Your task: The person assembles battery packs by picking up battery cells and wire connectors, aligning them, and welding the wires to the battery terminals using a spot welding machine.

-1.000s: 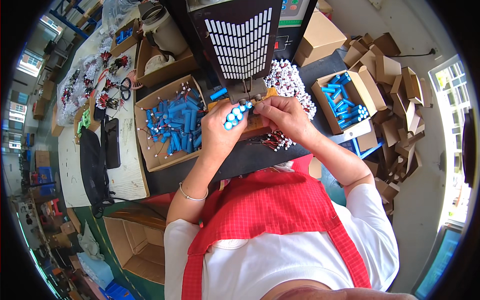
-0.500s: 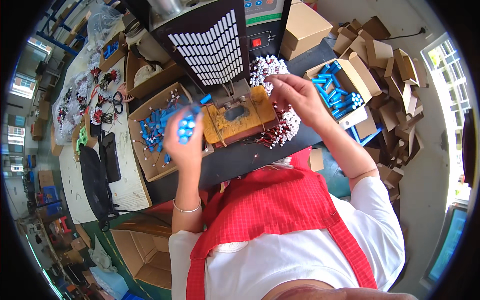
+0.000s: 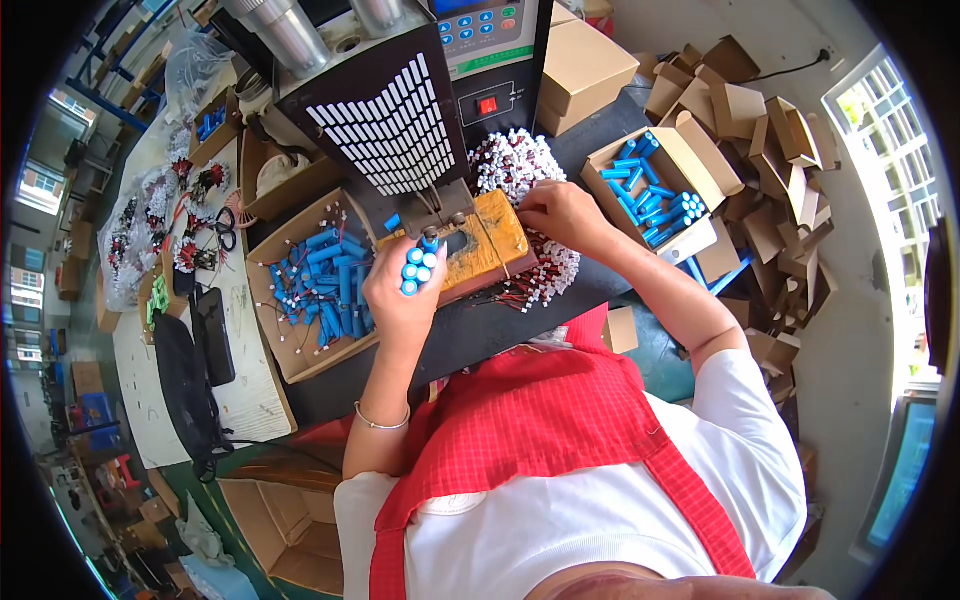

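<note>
My left hand (image 3: 398, 300) is closed around several blue cylindrical battery cells (image 3: 416, 268), their pale ends facing up. It is at the left end of a yellow-topped block (image 3: 490, 250) with a dark worn patch, just below the two thin electrodes (image 3: 432, 203) of a spot welder (image 3: 385, 120). One cell in that hand reaches up close to the electrodes; contact cannot be made out. My right hand (image 3: 568, 215) has its fingers drawn together at the block's right end, against a heap of white connectors with red and black wires (image 3: 515, 165). Whatever is between its fingertips is hidden.
Left of the block, a cardboard box (image 3: 290, 365) holds blue cells with wires attached. Another open box (image 3: 715, 170) of blue cells stands at the right. A blue piece (image 3: 392, 222) lies behind the block. Empty cartons (image 3: 745, 105) are piled at far right.
My left hand has moved right, from over the box of wired cells to the block, with the cells. My right hand has lowered slightly to the connectors, its fingers closing. The view has shifted a little.
</note>
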Motion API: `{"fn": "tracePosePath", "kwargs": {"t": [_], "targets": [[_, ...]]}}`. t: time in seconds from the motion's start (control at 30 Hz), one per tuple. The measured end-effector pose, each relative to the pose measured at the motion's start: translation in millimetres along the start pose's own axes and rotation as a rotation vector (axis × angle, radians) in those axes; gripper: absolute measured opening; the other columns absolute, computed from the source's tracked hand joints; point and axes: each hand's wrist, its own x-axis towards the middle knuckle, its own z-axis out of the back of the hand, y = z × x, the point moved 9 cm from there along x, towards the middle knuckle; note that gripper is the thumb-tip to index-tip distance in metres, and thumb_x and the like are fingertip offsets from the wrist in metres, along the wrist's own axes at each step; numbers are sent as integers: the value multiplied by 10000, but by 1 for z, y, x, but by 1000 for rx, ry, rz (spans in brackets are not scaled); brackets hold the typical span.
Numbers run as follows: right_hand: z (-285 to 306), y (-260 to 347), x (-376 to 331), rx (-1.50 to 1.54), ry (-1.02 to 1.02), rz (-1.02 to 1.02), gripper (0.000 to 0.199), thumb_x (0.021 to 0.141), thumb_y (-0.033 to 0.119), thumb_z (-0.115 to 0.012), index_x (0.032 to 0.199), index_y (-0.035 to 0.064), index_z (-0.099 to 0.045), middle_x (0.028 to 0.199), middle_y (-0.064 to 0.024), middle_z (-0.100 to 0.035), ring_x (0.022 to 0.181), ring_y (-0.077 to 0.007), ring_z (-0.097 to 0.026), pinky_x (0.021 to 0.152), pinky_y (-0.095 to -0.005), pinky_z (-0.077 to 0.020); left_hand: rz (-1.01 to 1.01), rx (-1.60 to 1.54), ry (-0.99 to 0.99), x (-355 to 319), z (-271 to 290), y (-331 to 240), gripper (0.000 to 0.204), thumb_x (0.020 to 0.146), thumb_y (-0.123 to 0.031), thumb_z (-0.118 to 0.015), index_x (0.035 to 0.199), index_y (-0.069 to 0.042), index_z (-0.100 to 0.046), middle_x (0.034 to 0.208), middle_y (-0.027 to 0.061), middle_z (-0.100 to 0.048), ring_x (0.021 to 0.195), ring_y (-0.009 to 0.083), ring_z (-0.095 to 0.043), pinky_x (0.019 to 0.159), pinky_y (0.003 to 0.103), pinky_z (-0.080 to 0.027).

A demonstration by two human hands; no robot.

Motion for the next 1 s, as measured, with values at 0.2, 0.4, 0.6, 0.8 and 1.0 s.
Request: {"fn": "tracePosePath", "kwargs": {"t": [0.2,0.4,0.6,0.8,1.0], "targets": [[38,-11,1,382,22,-292,219,824,206,-653,878,-6,-662,744,-46,-650,689,-80,-569,632,-241,-469,-182,30,-26,-4,-1,-6,279,653,-24,-733,882,-15,-575,809,126,-601,695,298,-603,631,319,-495],[73,2,-12,450,-280,-204,165,852,152,-615,891,-6,-639,758,-27,-644,686,-79,-577,630,-224,-470,-56,-5,-5,1,5,-9,247,665,-2,-711,876,-8,-583,841,115,-604,722,249,-608,654,298,-489],[57,-3,-15,193,-43,-218,168,827,142,-628,891,-11,-653,693,-87,-635,606,-114,-589,569,-258,-474,426,-517,187,-17,-18,4,199,727,-30,-695,908,3,-619,864,34,-625,725,91,-580,678,213,-467],[73,-19,-11,146,-114,-262,266,891,213,-555,984,-26,-628,733,-80,-640,631,-78,-555,584,-247,-463,697,-1030,254,-30,-39,6,256,750,-19,-676,984,26,-581,891,71,-625,795,142,-619,768,268,-499],[73,-4,-6,501,109,-289,263,904,155,-504,1084,-25,-574,847,-89,-658,677,-139,-623,631,-254,-501,715,-1105,307,-35,-49,2,299,764,-21,-657,1041,23,-555,899,99,-631,818,159,-618,785,280,-496]]}}
